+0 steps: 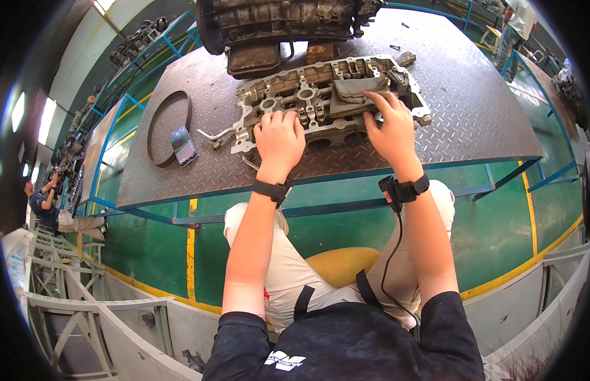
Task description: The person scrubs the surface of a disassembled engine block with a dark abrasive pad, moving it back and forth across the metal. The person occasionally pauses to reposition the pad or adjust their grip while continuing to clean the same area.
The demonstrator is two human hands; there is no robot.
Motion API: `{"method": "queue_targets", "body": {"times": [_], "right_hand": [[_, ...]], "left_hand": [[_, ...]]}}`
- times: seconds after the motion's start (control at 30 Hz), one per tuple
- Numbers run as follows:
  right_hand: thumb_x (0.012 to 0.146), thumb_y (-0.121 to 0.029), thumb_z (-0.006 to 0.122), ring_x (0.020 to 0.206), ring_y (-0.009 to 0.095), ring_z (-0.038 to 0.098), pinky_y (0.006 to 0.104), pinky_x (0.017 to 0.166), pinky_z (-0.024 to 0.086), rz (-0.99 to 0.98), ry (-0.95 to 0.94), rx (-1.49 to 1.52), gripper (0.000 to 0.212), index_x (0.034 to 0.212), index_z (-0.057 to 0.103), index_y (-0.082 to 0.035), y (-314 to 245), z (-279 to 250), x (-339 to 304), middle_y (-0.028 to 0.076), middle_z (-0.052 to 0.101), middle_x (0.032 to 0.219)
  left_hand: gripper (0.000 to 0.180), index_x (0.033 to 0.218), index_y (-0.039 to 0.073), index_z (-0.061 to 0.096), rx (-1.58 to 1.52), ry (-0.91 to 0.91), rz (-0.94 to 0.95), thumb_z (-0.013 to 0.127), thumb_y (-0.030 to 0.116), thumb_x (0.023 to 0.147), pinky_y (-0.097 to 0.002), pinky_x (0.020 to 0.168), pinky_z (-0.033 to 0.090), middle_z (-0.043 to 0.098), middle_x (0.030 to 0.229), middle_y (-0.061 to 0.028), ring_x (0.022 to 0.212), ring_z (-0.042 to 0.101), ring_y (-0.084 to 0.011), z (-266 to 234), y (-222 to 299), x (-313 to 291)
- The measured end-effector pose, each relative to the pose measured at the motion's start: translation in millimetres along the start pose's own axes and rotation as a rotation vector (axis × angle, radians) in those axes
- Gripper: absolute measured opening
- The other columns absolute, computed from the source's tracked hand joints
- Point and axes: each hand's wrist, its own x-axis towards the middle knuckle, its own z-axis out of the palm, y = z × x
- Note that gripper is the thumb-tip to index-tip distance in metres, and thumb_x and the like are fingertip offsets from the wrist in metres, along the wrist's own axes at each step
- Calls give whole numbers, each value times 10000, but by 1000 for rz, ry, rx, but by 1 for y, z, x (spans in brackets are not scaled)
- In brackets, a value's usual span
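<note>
A metal cylinder head (283,93) with exposed valve gear lies on the tread-plate table in front of me. My left hand (279,141) is at its near left edge, fingers bent over the rim as if gripping it; the fingertips are partly hidden. On the right part of the casting sits a folded grey-green cloth (353,101). My right hand (392,130) has its thumb and index finger at the cloth's right edge, closed on it as far as I can see. A bent metal rod (216,134) touches or lies beside the casting's left end.
Behind the casting stands a large dark engine or gearbox unit (279,25). To the left on the table (276,174) lie a black belt loop (156,130) and a phone (183,145). Small bolts (395,47) lie at the far right. Other people are in the background.
</note>
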Motion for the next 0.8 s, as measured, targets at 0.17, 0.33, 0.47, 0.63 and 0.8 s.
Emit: {"method": "queue_targets", "body": {"times": [0.17, 0.33, 0.47, 0.63, 0.8], "right_hand": [[829, -74, 665, 1204, 345, 640, 491, 1050, 488, -74, 30, -74, 433, 1249, 741, -147, -2, 12, 2, 60, 725, 1257], [922, -104, 681, 1110, 333, 696, 431, 984, 536, 38, -24, 38, 323, 1235, 752, -138, 2, 12, 8, 80, 758, 1206], [1071, -224, 672, 1082, 216, 729, 333, 963, 527, 318, 104, 306, 275, 1283, 736, -60, 2, 3, 14, 147, 775, 1183], [1081, -237, 682, 1063, 161, 675, 308, 967, 524, 552, 454, 892, 373, 1278, 696, 80, 15, -14, 26, 109, 751, 1186], [1092, -251, 675, 1028, 130, 646, 299, 947, 506, 512, 684, 955, 342, 1250, 710, 50, 21, -26, 19, 65, 735, 1161]], "left_hand": [[195, 1041, 104, 767, -13, 72, -10, 620, 224, 993, -491, 927, 482, 726, 998, -75, 1082, 651, -317, 2, 2, -3], [201, 1038, 98, 770, -19, 86, -20, 617, 222, 1000, -479, 926, 480, 737, 991, -83, 1067, 658, -316, 2, 2, -4], [202, 1040, 95, 772, -52, 75, -10, 621, 224, 1006, -474, 935, 478, 753, 1024, -84, 1082, 662, -315, 1, 0, -4], [178, 1014, 91, 779, -96, 95, 5, 659, 219, 980, -480, 965, 460, 766, 1029, -89, 1104, 667, -303, 1, -2, -7], [166, 992, 90, 780, -98, 118, 15, 673, 214, 966, -481, 977, 448, 770, 993, -85, 1101, 672, -295, 1, -1, -8]]}}
